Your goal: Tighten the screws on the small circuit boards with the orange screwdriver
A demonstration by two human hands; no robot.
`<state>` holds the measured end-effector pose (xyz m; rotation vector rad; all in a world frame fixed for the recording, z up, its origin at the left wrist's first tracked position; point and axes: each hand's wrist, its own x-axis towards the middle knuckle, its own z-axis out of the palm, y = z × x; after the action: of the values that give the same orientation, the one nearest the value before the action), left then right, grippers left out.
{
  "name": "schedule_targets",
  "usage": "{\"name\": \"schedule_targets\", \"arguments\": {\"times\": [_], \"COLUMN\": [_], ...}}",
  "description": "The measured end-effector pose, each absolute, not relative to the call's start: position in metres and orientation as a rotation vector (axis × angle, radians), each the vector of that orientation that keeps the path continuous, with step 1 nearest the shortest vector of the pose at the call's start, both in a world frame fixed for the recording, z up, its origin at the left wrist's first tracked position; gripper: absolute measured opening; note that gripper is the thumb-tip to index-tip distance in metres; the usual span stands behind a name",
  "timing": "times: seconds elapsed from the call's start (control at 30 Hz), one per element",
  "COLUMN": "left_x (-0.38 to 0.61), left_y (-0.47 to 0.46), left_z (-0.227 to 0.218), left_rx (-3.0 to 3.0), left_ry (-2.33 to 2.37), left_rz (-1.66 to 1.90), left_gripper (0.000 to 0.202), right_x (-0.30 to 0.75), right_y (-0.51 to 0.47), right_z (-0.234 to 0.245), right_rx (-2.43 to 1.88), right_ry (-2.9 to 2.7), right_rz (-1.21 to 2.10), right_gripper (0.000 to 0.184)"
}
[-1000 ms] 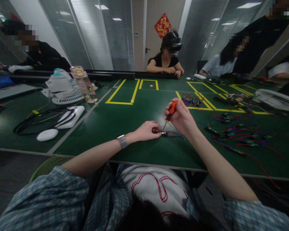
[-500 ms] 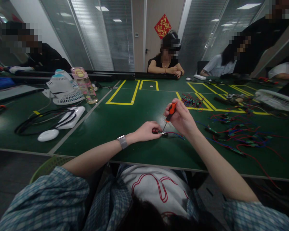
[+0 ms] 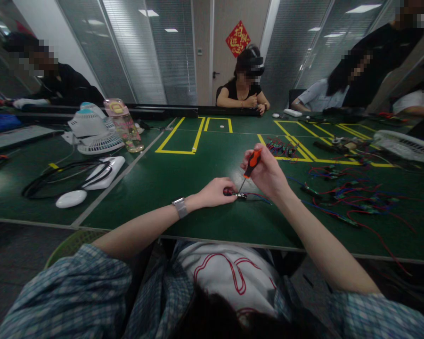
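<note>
My right hand (image 3: pixel 266 173) is closed around an orange-and-black screwdriver (image 3: pixel 250 163), held tilted with its tip down on a small wired part (image 3: pixel 240 195) lying on the green table (image 3: pixel 183 174). My left hand (image 3: pixel 215 192) pinches that same part from the left and rests on the table. Red and blue wires (image 3: pixel 259 197) trail from the part toward the right. A metal watch (image 3: pixel 180 207) sits on my left wrist.
A heap of red and blue wired parts (image 3: pixel 342 195) lies to the right. At left are a white fan (image 3: pixel 92 132), a pink-capped bottle (image 3: pixel 124 125), a black cable (image 3: pixel 56 176) and a white puck (image 3: pixel 70 198). Other people sit round the table's far and side edges.
The screwdriver handle has shifted slightly in my right hand's fingers. Both hands stay in the same spot on the part.
</note>
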<state>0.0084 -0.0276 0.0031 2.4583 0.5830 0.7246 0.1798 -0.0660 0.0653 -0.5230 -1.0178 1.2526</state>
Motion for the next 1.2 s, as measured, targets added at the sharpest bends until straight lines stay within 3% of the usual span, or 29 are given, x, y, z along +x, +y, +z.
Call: {"name": "schedule_targets", "arguments": {"times": [0.73,1.2], "left_x": [0.0077,0.0078], "left_y": [-0.0293,-0.0274], "left_z": [0.0055,0.0034], "left_rx": [2.468,2.480], "left_ry": [0.628,0.616], "left_rz": [0.698,0.685], "left_gripper": [0.010,0.010], "right_x": [0.1841,0.1840], "right_y": [-0.0632,-0.0639], "right_z": [0.0627,0.0653], "right_rx": [-0.519,-0.531], "right_ry": [-1.004,-0.978], "right_rz": [1.246,1.257], "right_gripper": [0.025,0.030]}}
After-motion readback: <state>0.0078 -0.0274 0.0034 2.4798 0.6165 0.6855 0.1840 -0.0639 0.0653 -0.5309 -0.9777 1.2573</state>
